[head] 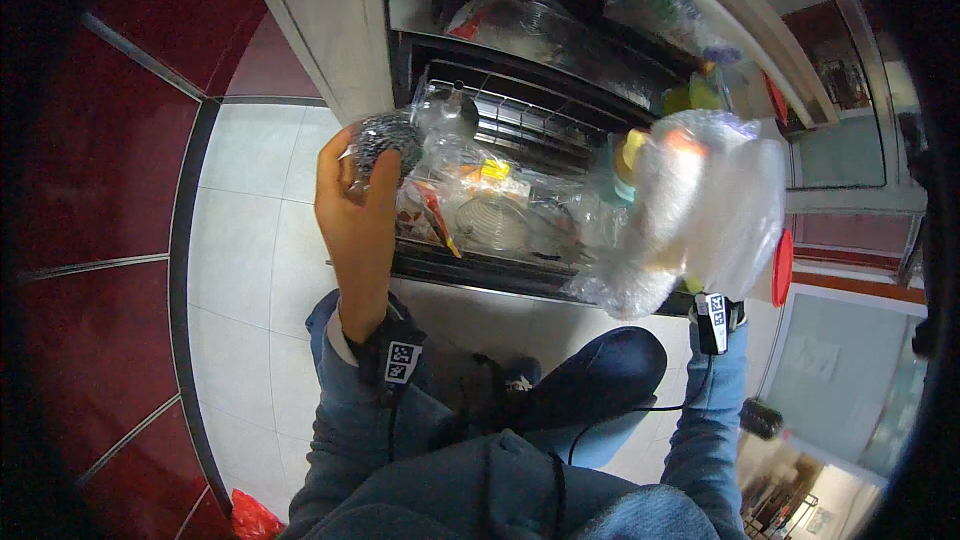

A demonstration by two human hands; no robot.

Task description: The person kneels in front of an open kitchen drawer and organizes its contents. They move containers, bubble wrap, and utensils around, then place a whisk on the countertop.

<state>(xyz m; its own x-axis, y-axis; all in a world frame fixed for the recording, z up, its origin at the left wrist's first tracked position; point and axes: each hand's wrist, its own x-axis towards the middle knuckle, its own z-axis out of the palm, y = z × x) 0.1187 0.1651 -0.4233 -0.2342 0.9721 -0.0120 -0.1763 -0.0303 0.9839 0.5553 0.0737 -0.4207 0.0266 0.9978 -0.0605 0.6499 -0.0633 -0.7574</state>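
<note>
My left hand (pixel 358 210) grips a dark, glittering ball that looks like a metal scouring pad (pixel 385 139), partly wrapped in clear plastic, at the left end of an open drawer (pixel 480 277). At the drawer's right end, a bulky bundle of translucent plastic bags (pixel 705 202) stands over my right hand and hides its fingers. Only my right wrist, with its strap and white tag (pixel 712 322), shows below the bundle. Between the hands, crumpled clear plastic packaging, a ribbed round item (pixel 491 221) and a red-and-yellow packet (pixel 437 217) lie in the drawer.
A wire rack (pixel 540 109) runs along the drawer's back. Above it, another compartment holds plastic-wrapped items (pixel 517 19). A red round lid-like object (pixel 782 268) is at the right. Dark red cabinet fronts (pixel 97 187) line the left, and a red plastic bag (pixel 253 516) lies on the tiled floor (pixel 240 240).
</note>
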